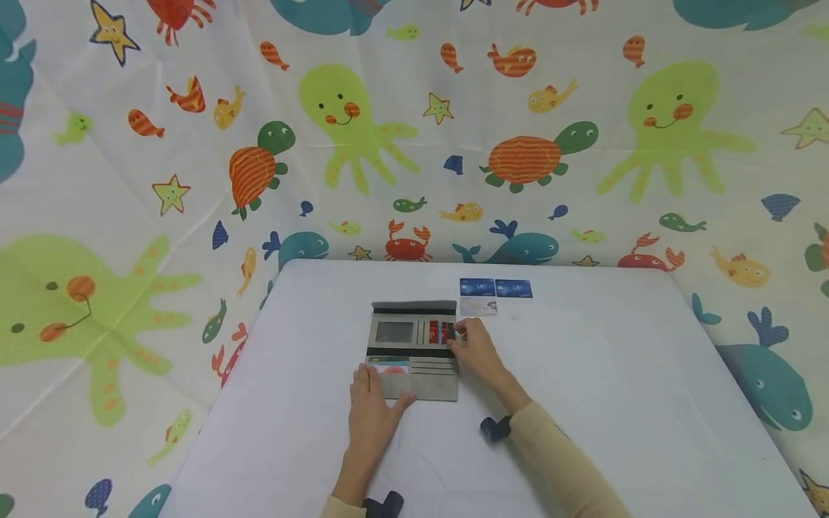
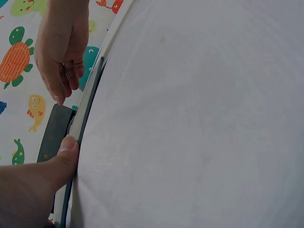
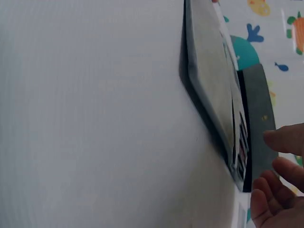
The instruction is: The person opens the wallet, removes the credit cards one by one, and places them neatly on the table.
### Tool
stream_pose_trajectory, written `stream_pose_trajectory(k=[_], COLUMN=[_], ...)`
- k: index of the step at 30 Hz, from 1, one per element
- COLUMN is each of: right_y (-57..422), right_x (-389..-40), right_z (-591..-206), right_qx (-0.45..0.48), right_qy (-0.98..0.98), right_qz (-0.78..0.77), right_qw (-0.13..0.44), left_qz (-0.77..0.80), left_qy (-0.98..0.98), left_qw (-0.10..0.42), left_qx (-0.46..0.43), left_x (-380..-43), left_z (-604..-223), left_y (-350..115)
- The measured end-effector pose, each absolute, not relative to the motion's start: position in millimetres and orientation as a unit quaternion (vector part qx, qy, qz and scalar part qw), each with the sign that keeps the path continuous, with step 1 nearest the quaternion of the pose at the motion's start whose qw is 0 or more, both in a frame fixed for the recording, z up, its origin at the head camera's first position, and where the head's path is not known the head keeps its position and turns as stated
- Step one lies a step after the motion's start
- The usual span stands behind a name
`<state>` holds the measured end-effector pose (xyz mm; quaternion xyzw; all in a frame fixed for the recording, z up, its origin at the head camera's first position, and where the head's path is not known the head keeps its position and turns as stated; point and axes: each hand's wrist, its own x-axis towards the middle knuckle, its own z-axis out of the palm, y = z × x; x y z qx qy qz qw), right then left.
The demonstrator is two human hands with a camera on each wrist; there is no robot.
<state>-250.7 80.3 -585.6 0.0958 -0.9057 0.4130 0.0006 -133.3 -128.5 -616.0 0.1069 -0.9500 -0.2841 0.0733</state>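
Note:
A grey wallet [image 1: 434,388] lies unfolded on the white table, with a window pocket [image 1: 395,332] and several card slots. Red cards [image 1: 435,331] stick up from the upper right slots, and a light blue and pink card [image 1: 396,365] sits in the lower left pocket. My left hand [image 1: 372,414] rests on the wallet's lower left corner, fingers extended, thumb [image 2: 65,159] on the near edge. At the right edge, beside the red cards, is my right hand [image 1: 479,352]. Its thumb and bent fingers [image 3: 287,173] show a gap with nothing visible between them.
Two blue VIP cards [image 1: 477,287] lie side by side behind the wallet to the right, with a pale card [image 1: 479,307] just in front of them. A cloth [image 1: 453,194] printed with sea animals hangs behind the white table [image 1: 615,374].

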Motion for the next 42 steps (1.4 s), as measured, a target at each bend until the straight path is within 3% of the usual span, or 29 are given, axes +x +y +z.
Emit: stream_pose_trajectory(k=[11, 42], right_y=[62, 18], right_x=[-239, -219], right_z=[-583, -591], right_qx=[0.144, 0.254], right_qy=[-0.9, -0.903], right_qz=[0.411, 0.344], right_qw=[0.008, -0.046], left_qz=[-0.276, -0.28], left_qy=[-0.953, -0.949], left_qw=[0.07, 0.09], left_qx=[0.104, 0.111], left_x=[-134, -135], left_z=[-613, -617], left_y=[-128, -128])
